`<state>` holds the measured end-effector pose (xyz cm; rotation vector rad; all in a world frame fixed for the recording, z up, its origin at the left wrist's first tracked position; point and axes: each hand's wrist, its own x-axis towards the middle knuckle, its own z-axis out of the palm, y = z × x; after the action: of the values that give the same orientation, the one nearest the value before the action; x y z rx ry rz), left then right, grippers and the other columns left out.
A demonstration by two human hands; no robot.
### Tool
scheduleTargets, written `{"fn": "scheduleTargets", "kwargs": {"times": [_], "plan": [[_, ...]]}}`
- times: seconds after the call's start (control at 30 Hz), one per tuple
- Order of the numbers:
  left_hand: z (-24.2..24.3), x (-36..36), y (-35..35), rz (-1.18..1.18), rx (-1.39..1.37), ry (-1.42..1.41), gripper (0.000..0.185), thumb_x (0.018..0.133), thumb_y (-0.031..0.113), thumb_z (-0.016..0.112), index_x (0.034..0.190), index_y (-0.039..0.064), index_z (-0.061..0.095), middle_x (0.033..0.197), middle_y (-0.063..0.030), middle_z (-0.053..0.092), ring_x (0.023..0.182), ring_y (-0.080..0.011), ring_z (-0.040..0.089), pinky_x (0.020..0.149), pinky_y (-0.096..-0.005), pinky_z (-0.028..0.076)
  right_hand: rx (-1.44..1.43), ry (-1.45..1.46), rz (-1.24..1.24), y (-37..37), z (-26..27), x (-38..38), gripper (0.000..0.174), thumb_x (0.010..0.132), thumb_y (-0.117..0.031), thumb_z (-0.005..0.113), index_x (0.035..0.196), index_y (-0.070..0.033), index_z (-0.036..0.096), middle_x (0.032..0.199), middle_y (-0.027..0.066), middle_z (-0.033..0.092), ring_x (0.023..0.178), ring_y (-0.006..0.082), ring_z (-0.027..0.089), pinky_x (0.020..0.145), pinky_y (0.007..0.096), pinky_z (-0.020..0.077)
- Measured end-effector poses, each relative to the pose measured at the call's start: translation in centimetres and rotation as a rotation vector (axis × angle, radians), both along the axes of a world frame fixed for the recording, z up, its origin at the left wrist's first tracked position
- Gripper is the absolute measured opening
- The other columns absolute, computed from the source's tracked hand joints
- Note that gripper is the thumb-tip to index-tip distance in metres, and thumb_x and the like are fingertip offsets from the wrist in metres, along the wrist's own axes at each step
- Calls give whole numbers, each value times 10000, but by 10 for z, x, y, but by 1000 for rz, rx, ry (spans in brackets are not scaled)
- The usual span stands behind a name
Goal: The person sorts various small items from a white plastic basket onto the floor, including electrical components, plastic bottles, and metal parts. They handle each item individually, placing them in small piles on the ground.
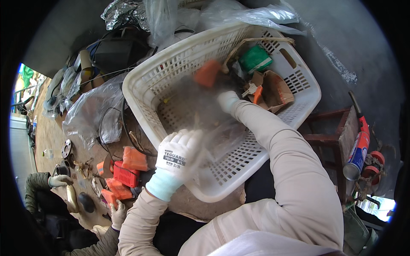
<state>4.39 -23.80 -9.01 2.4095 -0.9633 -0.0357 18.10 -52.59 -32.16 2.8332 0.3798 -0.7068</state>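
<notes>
A white plastic basket (258,160) with slotted walls lies in front of me, its inside hazy with dust. My left hand (176,153), in a white work glove with a pale blue cuff, is at the basket's near-left rim. Its fingers are blurred, and whether they grip the rim is unclear. Inside the basket is my gloved right hand (229,100), its fingers hidden by haze and dark blurred material. Just beyond it is a blurred orange-red object (208,73). A green box (255,59), a torn cardboard box (275,91) and an orange-handled tool (257,95) lie to its right.
At left, a co-worker's gloved hand (118,214) touches an orange-wrapped packet (109,196) among several others. Clear plastic sheeting (96,112) and black cable (129,137) lie beside the basket. A wooden stool (341,137) and a spray can (356,156) are at right.
</notes>
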Motion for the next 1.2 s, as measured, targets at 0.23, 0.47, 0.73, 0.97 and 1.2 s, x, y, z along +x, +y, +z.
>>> {"fn": "scheduleTargets", "kwargs": {"times": [0.23,0.47,0.73,0.97,1.2], "plan": [[-3,3,-3,111,63,22,677,788,196,717,1391,11,471,1385,-224,516,1284,-400,486,1044,-463,413,421,46,207,22,121,-21,268,838,-237,676,1032,-57,714,1029,137,719,912,303,689,822,373,540],[5,27,-7,4,-98,34,486,703,18,736,1173,24,609,1284,-198,592,1285,-395,493,1069,-469,400,1308,649,132,40,252,-73,294,868,-194,651,1060,28,674,910,94,692,849,145,619,774,315,491],[6,15,-10,595,-848,805,165,974,149,630,1059,9,650,847,9,657,708,-62,570,643,-218,471,904,188,-870,-58,145,43,442,924,-279,625,1323,-92,594,1177,154,670,1016,223,654,869,348,508],[1,19,-10,564,-768,714,203,999,133,578,1132,-7,639,1002,-75,693,864,-112,668,693,-231,567,-23,212,-487,-97,9,44,649,912,-24,483,1528,-164,335,1519,115,433,1325,345,493,1048,424,443],[-4,17,-6,523,-874,630,217,1006,123,568,1181,1,608,1024,-88,705,895,-133,676,733,-253,573,418,339,-897,-119,-33,63,669,886,51,424,1526,-126,337,1510,148,436,1327,368,486,1067,429,430]]}}
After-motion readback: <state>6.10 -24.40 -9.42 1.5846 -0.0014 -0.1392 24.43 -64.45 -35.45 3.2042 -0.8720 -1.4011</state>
